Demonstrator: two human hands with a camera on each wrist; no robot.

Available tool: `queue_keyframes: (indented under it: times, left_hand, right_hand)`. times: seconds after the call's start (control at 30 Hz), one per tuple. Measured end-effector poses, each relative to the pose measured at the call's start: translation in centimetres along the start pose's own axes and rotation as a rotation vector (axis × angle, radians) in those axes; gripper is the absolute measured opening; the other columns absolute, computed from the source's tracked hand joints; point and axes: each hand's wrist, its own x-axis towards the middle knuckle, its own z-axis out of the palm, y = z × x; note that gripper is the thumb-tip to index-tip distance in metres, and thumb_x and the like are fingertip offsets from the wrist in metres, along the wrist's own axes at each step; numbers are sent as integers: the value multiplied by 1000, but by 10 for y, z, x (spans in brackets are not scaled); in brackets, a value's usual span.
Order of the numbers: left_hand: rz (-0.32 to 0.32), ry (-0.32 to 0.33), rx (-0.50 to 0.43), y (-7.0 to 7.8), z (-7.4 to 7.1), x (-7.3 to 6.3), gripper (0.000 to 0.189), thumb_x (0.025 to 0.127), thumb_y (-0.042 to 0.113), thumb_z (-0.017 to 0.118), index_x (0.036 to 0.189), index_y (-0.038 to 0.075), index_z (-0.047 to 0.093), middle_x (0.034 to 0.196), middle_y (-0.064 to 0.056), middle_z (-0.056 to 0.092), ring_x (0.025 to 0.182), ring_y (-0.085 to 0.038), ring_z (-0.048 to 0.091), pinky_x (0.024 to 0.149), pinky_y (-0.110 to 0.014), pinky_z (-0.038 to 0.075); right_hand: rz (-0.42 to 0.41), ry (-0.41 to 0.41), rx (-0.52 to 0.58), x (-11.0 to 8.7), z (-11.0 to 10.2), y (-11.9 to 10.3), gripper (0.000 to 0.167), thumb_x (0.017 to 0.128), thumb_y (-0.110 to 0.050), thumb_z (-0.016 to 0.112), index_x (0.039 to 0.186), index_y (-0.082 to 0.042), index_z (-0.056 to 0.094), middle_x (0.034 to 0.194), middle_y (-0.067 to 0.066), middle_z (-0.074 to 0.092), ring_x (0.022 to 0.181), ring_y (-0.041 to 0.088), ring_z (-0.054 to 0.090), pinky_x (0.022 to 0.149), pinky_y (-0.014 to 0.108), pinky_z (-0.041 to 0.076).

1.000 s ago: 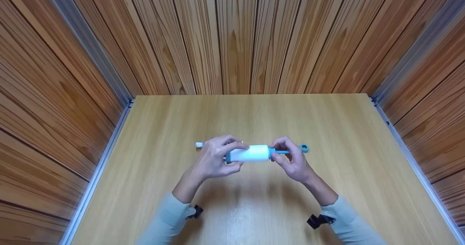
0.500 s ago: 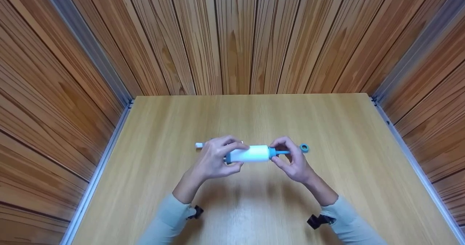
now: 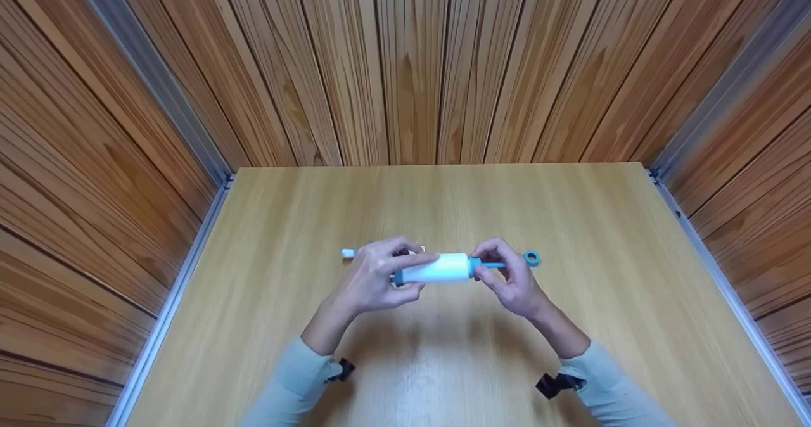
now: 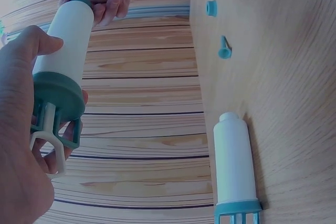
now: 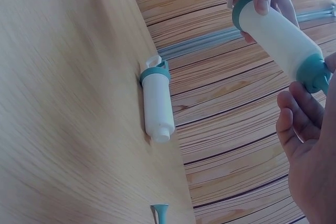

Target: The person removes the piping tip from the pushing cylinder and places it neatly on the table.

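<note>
Thumb and fingers of the left hand (image 3: 374, 278) are gripping a white cylindrical bottle (image 3: 451, 267) from opposite sides, near its handled end, the index finger extending along the far side. The right hand (image 3: 516, 291) is pinching the teal nozzle cap (image 5: 311, 72) at the other end, its lower fingers bending loosely below. Between the hands, the bottle is lying nearly level, raised above the table (image 3: 317, 211). A teal slotted collar (image 4: 59, 92) with a white loop handle (image 4: 59, 150) is sitting close to the left palm. Both forearms are angling inward, pale sleeves (image 3: 285, 382) ending short of the wrists. On the table, a second white bottle (image 4: 235, 161) is lying on its side, mostly hidden behind the left hand in the head view. A teal funnel-shaped nozzle (image 4: 224, 52) is resting between that bottle and a teal ring (image 4: 211, 8), which is lying just beside the right hand. Wood-panelled walls (image 3: 412, 85) are standing behind and at both sides.
</note>
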Motion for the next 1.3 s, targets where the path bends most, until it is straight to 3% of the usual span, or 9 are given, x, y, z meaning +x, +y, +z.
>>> queue_keyframes:
  times: [0.2, 0.43, 0.6, 0.83, 1.03, 1.3]
  left_hand:
    - [-3, -7, 1, 0, 0, 0, 45, 87, 21, 94, 130, 17, 86, 116, -9, 82, 96, -25, 80, 79, -33, 67]
    - [-12, -2, 3, 1, 0, -1, 44, 87, 21, 93, 130, 18, 86, 115, -8, 82, 94, -25, 80, 76, -32, 66]
    - [-2, 11, 0, 0, 1, -1, 44, 86, 20, 93, 129, 18, 86, 114, -8, 82, 92, -24, 79, 74, -32, 64]
    - [14, 18, 4, -1, 1, -1, 44, 86, 21, 94, 130, 19, 86, 113, -8, 82, 90, -22, 78, 72, -31, 63]
    - [13, 9, 3, 0, 1, 0, 43, 88, 22, 93, 130, 18, 86, 115, -8, 83, 92, -23, 78, 72, -31, 63]
    - [1, 1, 2, 0, 0, 0, 44, 88, 22, 93, 131, 18, 86, 116, -8, 82, 92, -23, 78, 74, -31, 63]
  right_hand:
    - [-16, -9, 10, 0, 0, 0, 31, 94, 22, 59, 123, 12, 60, 108, 20, 66, 95, 4, 68, 83, 19, 62]
    - [-49, -16, 25, 1, -1, 0, 36, 89, 24, 63, 123, 14, 59, 113, 20, 64, 108, 4, 68, 98, 18, 61]
    - [-45, -14, 33, 2, -1, 0, 36, 87, 23, 64, 122, 14, 59, 113, 18, 64, 107, 5, 68, 96, 18, 62]
    - [14, -12, 37, 1, -2, -2, 28, 94, 21, 57, 121, 12, 59, 110, 4, 68, 94, 3, 67, 80, 21, 63]
    - [27, -10, 20, 1, -2, -1, 27, 95, 22, 58, 120, 12, 59, 105, 12, 68, 91, 3, 67, 78, 21, 62]
    - [-28, -20, 59, 1, -2, 2, 32, 92, 26, 58, 122, 15, 57, 109, 15, 66, 96, 3, 67, 84, 18, 62]
